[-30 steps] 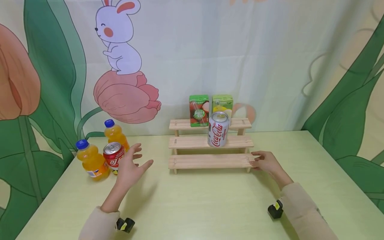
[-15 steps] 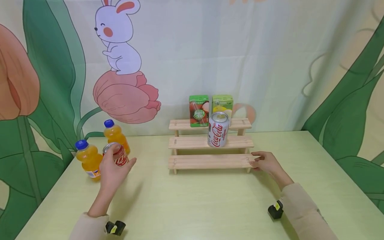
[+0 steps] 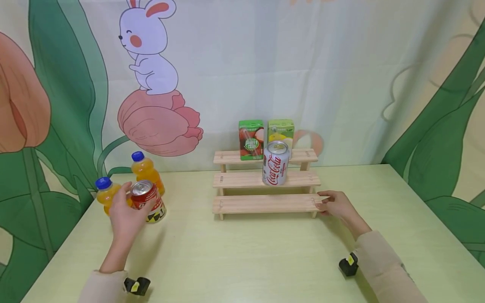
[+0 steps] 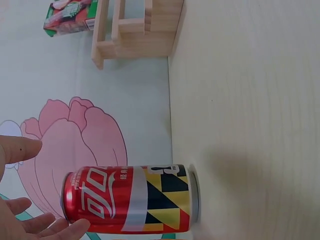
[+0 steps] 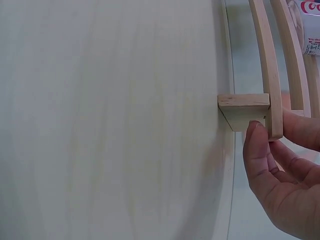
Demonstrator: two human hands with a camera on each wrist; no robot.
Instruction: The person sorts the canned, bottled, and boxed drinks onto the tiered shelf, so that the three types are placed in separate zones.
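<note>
Right hand (image 5: 287,192) at lower right: digits on either side of the front plank (image 5: 270,70) of the shelf, gripping its end. Leg (image 5: 245,101) runs from plank to table (image 5: 125,120). Can (image 5: 311,30), white, red lettering, on second plank (image 5: 292,55); cut off by frame. Soft shadow (image 5: 202,205) on table near hand.

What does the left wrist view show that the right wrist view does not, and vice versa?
Only the left wrist view shows the left hand, the red cola can, the red-and-green juice box and the pink printed flower. Only the right wrist view shows the right hand and part of the white Coca-Cola can. Both share the wooden tiered shelf, the tabletop and the backdrop.
</note>
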